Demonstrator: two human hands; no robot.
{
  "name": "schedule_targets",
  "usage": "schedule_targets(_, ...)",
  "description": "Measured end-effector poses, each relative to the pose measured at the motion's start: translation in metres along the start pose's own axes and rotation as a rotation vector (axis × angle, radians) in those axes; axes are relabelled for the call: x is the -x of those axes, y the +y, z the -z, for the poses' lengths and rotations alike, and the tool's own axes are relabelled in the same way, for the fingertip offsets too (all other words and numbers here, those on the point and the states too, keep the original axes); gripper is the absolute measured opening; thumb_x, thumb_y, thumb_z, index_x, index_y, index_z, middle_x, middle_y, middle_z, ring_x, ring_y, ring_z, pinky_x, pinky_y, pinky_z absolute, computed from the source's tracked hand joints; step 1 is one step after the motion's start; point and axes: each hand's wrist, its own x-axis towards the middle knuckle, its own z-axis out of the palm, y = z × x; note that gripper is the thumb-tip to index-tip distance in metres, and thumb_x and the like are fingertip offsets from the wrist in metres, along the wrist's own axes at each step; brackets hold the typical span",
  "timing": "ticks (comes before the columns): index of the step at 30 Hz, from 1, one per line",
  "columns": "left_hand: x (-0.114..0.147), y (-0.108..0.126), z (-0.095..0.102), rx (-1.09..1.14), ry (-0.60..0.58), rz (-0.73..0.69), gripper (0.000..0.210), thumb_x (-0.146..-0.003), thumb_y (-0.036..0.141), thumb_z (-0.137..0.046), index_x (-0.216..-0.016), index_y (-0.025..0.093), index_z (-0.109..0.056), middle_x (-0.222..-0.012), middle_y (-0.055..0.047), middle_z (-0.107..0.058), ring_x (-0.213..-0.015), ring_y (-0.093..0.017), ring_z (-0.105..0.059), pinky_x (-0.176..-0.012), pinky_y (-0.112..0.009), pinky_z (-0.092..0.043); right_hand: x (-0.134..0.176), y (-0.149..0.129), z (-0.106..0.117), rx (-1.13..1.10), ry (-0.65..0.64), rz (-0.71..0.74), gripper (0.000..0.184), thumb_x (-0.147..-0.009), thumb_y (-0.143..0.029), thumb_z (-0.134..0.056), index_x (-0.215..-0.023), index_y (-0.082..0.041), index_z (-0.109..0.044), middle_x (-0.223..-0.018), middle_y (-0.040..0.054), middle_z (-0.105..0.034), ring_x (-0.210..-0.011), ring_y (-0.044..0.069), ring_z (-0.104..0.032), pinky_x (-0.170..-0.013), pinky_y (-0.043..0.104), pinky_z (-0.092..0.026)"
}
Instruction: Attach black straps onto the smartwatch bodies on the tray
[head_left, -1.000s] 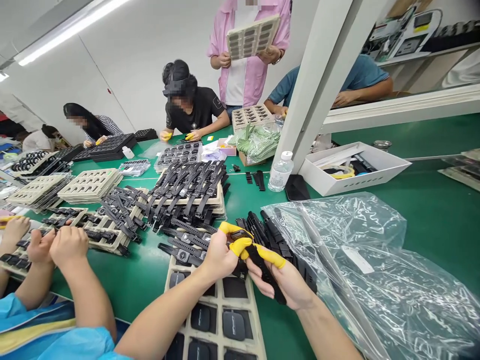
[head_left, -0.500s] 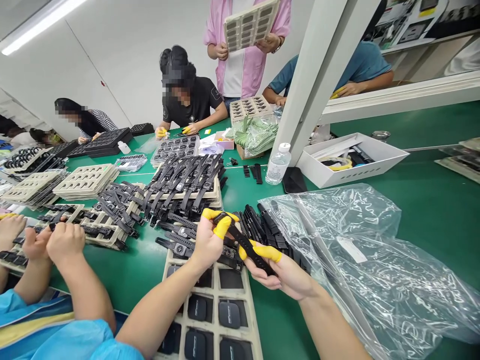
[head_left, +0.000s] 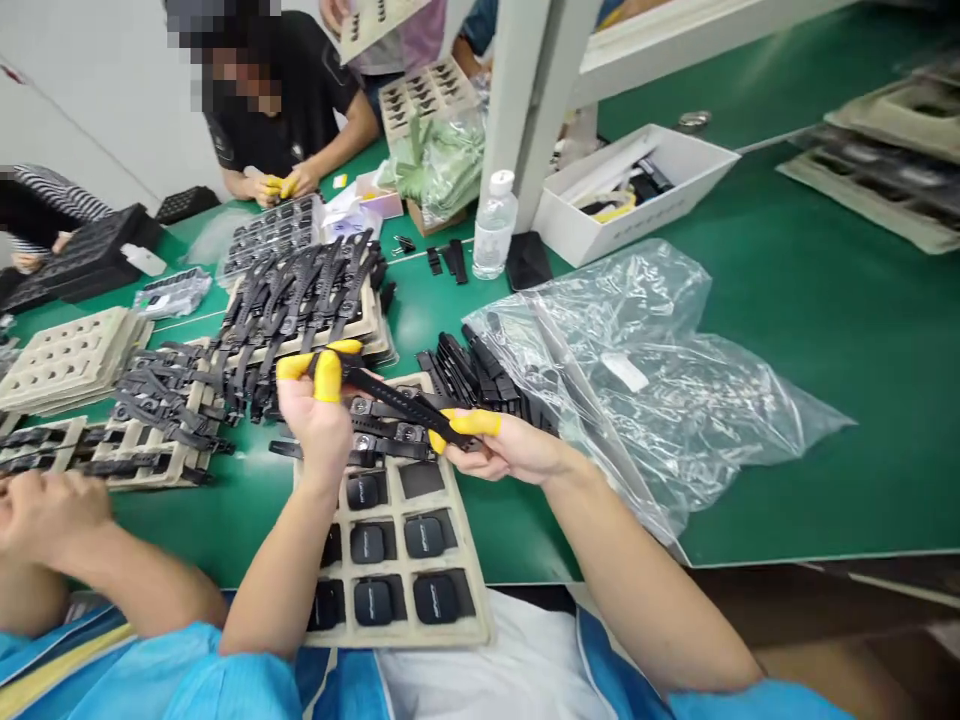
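Note:
My left hand (head_left: 319, 410), with yellow finger cots on its fingertips, pinches the upper left end of a black watch strap (head_left: 401, 398). Whether a watch case sits between those fingers is hidden. The strap's lower right end is in my right hand (head_left: 502, 445), also in yellow cots, so the strap slants between both hands. Below it lies a beige tray (head_left: 469, 600) holding square black pieces (head_left: 437, 598) in its pockets. Several watches with straps (head_left: 364, 445) lie across the tray's far end. Just beyond my right hand is a pile of loose black straps (head_left: 469, 370).
Clear plastic bags (head_left: 637, 370) spread to the right. A water bottle (head_left: 495, 225) and a white box (head_left: 637, 195) stand by a white post (head_left: 525, 100). Heaped watches (head_left: 307, 290) lie on trays at the left. A co-worker's hands (head_left: 52, 515) are close on my left.
The view has tipped down and turned right, bringing the tray's near edge into sight. Both hands keep their hold on the strap, which now slants less steeply.

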Motion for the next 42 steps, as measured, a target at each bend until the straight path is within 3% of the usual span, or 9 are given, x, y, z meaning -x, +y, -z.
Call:
schedule_targets(3,-0.013,0.009,0.003,0.023,0.115,-0.082,0.048,-0.088,0.052,-0.079,-0.098,0.024,-0.041,-0.092,0.001,-0.076,-0.057,-0.011,-0.068,-0.050,-0.021,-0.055,0.003,-0.004,0.004,-0.028,0.063,0.059,0.022,-0.094,-0.038,-0.055,-0.091,-0.017,-0.060,-0.055,-0.0076,-0.042,-0.039,0.005,-0.025,-0.036,0.015,-0.022)
schedule_targets(5,-0.011,0.009,0.001,0.040,0.071,-0.048,0.046,-0.089,0.049,-0.079,-0.098,0.023,-0.042,-0.089,0.002,-0.075,-0.056,-0.010,-0.066,-0.051,-0.021,-0.055,0.004,-0.006,0.006,-0.067,0.130,0.161,0.017,-0.088,-0.034,-0.059,-0.092,-0.017,-0.060,-0.066,-0.0014,-0.058,-0.045,0.009,-0.047,-0.039,0.018,-0.038)
schedule_targets(8,0.008,-0.003,-0.008,-0.018,-0.209,0.180,0.042,-0.090,0.050,-0.078,-0.100,0.022,-0.048,-0.084,0.001,-0.073,-0.051,-0.010,-0.062,-0.047,-0.021,-0.052,0.001,-0.005,0.004,-0.085,0.217,0.297,0.019,-0.082,-0.030,-0.067,-0.094,-0.018,-0.058,-0.079,0.0014,-0.068,-0.057,0.014,-0.063,-0.045,0.023,-0.052)
schedule_targets(12,0.034,-0.023,-0.017,-0.184,-0.530,0.381,0.033,-0.092,0.045,-0.075,-0.107,0.020,-0.058,-0.087,-0.002,-0.071,-0.051,-0.010,-0.059,-0.041,-0.020,-0.048,-0.005,0.000,-0.003,0.002,0.314,0.351,0.025,-0.091,-0.038,-0.071,-0.102,-0.019,-0.057,-0.062,-0.0050,-0.064,-0.050,0.012,-0.060,-0.049,0.023,-0.052)
schedule_targets(16,0.037,-0.031,-0.011,-0.411,-0.701,0.134,0.030,-0.092,0.017,-0.066,-0.122,0.020,-0.067,-0.117,-0.010,-0.074,-0.100,-0.021,-0.073,-0.083,-0.032,-0.063,-0.007,0.002,-0.008,0.086,0.316,0.337,0.031,-0.093,-0.045,-0.072,-0.096,-0.018,-0.058,-0.053,-0.0043,-0.064,-0.053,0.014,-0.063,-0.056,0.023,-0.052)
schedule_targets(18,0.035,-0.031,-0.008,-0.504,-0.776,-0.059,0.041,-0.091,0.008,-0.056,-0.128,0.021,-0.067,-0.126,-0.010,-0.073,-0.117,-0.023,-0.069,-0.104,-0.039,-0.057,-0.007,0.002,-0.010,0.091,0.290,0.284,0.032,-0.091,-0.046,-0.073,-0.095,-0.017,-0.058,-0.065,0.0008,-0.072,-0.057,0.015,-0.067,-0.054,0.023,-0.052)
schedule_targets(20,0.033,-0.031,-0.005,-0.546,-0.833,-0.209,0.051,-0.088,0.002,-0.049,-0.133,0.021,-0.066,-0.129,-0.010,-0.071,-0.122,-0.022,-0.067,-0.109,-0.041,-0.054,-0.006,0.002,-0.011,0.075,0.287,0.252,0.032,-0.090,-0.045,-0.073,-0.094,-0.018,-0.057,-0.073,0.0022,-0.075,-0.056,0.014,-0.067,-0.050,0.022,-0.052)
schedule_targets(27,0.034,-0.030,-0.006,-0.580,-0.882,-0.338,0.054,-0.089,0.000,-0.048,-0.137,0.022,-0.063,-0.131,-0.009,-0.069,-0.122,-0.020,-0.066,-0.105,-0.036,-0.056,-0.005,0.003,-0.013,0.109,0.244,0.266,0.028,-0.095,-0.044,-0.069,-0.095,-0.020,-0.055,-0.046,-0.0083,-0.059,-0.039,0.011,-0.052,-0.045,0.021,-0.046)
schedule_targets(42,0.035,-0.030,-0.006,-0.599,-0.860,-0.389,0.041,-0.098,0.005,-0.044,-0.134,0.016,-0.059,-0.127,-0.013,-0.069,-0.123,-0.020,-0.066,-0.105,-0.038,-0.056,-0.017,0.012,-0.016,-0.119,0.361,0.408,0.024,-0.090,-0.038,-0.072,-0.091,-0.020,-0.057,-0.039,-0.0120,-0.047,-0.031,0.008,-0.037,-0.038,0.019,-0.033)
